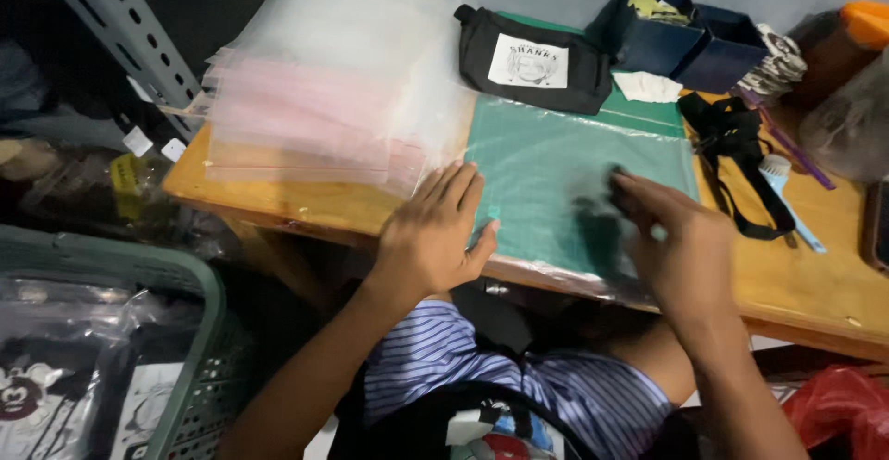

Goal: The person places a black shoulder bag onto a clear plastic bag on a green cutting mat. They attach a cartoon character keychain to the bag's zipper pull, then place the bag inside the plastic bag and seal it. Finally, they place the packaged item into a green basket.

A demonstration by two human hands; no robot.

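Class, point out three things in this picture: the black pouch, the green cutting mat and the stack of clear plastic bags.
black pouch [482, 53], head view, left fabric.
green cutting mat [546, 159], head view, bare middle.
stack of clear plastic bags [315, 113], head view, pinkish centre.

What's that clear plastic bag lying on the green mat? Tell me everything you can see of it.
The clear plastic bag is thin, glossy and see-through, so the green mat shows through it. It lies flat on the mat near the front edge of the wooden table. The left hand presses flat on its left edge; the right hand touches its right part, where something dark and blurred sits. Whether that is inside the bag cannot be told.
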